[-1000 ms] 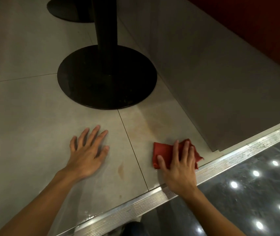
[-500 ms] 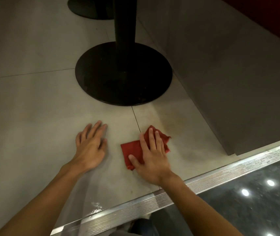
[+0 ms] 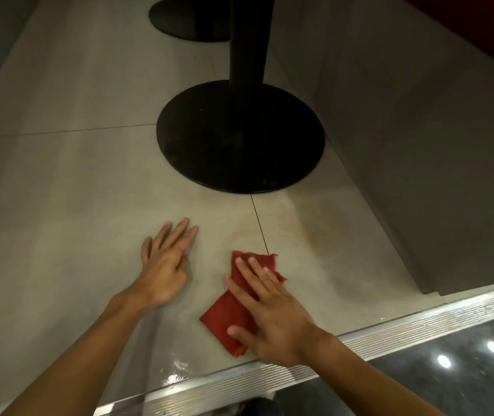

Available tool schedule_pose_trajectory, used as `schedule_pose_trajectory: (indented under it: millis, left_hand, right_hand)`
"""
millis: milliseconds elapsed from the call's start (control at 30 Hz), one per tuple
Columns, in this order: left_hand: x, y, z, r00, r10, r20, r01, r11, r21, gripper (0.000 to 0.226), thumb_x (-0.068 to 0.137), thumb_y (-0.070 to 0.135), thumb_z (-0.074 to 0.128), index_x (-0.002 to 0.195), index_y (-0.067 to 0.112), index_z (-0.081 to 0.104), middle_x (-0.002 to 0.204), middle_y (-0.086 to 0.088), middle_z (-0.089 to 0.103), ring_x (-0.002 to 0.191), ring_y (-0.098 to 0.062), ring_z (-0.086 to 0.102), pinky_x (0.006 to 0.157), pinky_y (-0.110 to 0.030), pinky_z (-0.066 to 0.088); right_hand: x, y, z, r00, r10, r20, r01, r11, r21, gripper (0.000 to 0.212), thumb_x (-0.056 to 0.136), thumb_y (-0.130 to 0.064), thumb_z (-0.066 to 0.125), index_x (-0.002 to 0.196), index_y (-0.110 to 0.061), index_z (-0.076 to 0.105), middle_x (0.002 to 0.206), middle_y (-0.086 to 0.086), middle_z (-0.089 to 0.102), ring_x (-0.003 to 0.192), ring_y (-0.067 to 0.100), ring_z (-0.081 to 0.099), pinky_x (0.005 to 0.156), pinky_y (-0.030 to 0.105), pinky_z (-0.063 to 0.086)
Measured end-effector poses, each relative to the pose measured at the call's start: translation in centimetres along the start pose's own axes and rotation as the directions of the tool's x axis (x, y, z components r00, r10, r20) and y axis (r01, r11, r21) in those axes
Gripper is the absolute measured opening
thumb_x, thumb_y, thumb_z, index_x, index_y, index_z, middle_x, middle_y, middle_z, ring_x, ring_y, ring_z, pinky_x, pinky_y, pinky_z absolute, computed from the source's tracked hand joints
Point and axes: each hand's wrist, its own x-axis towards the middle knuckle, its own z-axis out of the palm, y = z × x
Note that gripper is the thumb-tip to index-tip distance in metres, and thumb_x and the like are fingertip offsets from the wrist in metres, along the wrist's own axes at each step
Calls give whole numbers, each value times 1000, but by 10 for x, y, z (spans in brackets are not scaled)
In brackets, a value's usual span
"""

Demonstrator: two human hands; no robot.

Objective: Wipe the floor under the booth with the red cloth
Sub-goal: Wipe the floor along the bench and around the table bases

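The red cloth (image 3: 227, 313) lies folded on the grey tiled floor (image 3: 74, 223), close to the metal step edge. My right hand (image 3: 266, 307) presses flat on the cloth with its fingers straight and spread. My left hand (image 3: 166, 262) rests palm down on the tile just left of the cloth, fingers straight, holding nothing. A brownish smear (image 3: 287, 226) marks the tile beyond the cloth, between it and the table base.
A round black table base (image 3: 209, 145) with its post (image 3: 250, 40) stands ahead, a second base (image 3: 185, 22) farther back. The grey booth base (image 3: 419, 145) walls the right side. A ribbed metal strip (image 3: 374, 334) edges the step, with dark glossy floor (image 3: 450, 370) below.
My right hand has slid the cloth from beside the booth base leftwards and then back towards the step edge, turning it. My left hand stays planted on the tile.
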Motion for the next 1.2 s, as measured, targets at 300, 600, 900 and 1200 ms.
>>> schedule_pose_trajectory:
  millis: [300, 600, 900, 1200]
  left_hand:
    - [0, 1, 0, 999, 11, -41, -14, 998, -69, 53, 101, 17, 33, 151, 31, 21, 159, 15, 6, 147, -12, -5, 116, -40, -9]
    - [-2, -3, -6, 994, 2, -111, -28, 972, -232, 59, 92, 11, 35, 150, 14, 24, 159, 2, 14, 145, -7, 7, 116, -34, -4]
    - [-1, -5, -7, 992, 13, -122, -45, 964, -261, 68, 87, -9, 37, 150, 12, 21, 159, 2, 13, 139, 3, 1, 115, -29, -8]
    - [-2, -8, -8, 989, -5, -149, -43, 949, -313, 79, 70, 9, 26, 149, 10, 24, 155, 3, 18, 140, -2, 10, 114, -26, -5]
  right_hand:
    - [66, 42, -37, 954, 299, -7, -295, 946, 131, 84, 90, -65, 46, 156, -32, 6, 162, -3, -21, 147, 17, -23, 122, 42, 0]
    - [110, 18, -33, 991, 132, 4, -131, 978, 160, 95, 89, -58, 56, 157, -23, 0, 164, -5, -12, 148, 12, -19, 122, 37, -5]
    - [74, 21, -23, 989, -105, 100, 95, 991, 97, 100, 87, -65, 54, 156, -23, -5, 162, -13, -10, 145, 0, -21, 122, 29, -6]
    - [150, 23, -47, 997, 30, 66, -31, 999, 16, 95, 88, -66, 49, 156, -25, -2, 164, -9, -8, 149, 9, -10, 122, 36, 1]
